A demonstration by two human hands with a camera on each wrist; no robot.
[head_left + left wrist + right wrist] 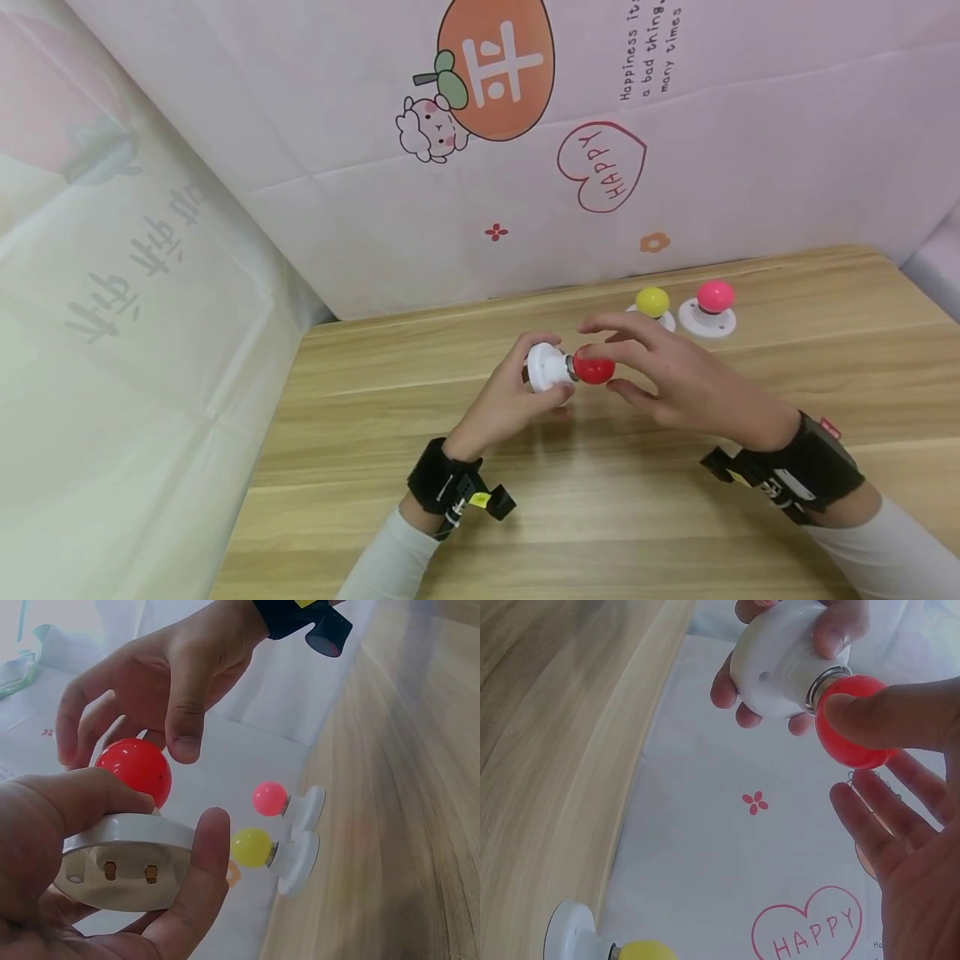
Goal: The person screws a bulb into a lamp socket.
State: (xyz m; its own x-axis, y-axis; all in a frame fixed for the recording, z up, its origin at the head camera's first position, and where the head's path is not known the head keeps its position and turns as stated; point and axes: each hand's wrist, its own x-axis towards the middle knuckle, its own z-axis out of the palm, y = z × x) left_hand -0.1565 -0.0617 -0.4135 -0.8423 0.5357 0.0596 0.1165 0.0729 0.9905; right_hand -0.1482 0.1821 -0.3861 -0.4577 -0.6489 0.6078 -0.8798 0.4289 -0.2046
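In the head view, my left hand (506, 400) grips a white round lamp holder (545, 367) by its base, tilted on its side above the table. Two brass-coloured contacts show on its underside in the left wrist view. A red bulb (594, 368) sits at the holder's mouth, with part of its silver screw collar (825, 686) visible. Around the bulb, my right hand (675, 375) has its fingers spread. Its thumb (185, 724) stands apart from the bulb in the left wrist view; whether a fingertip touches the red surface is hard to tell.
Toward the back right of the wooden table (375, 400) stand a yellow bulb (652, 302) and a pink bulb (716, 296), each upright on a white holder. A printed cloth (360, 233) hangs behind the table, and another pale cloth (150, 375) hangs at the left.
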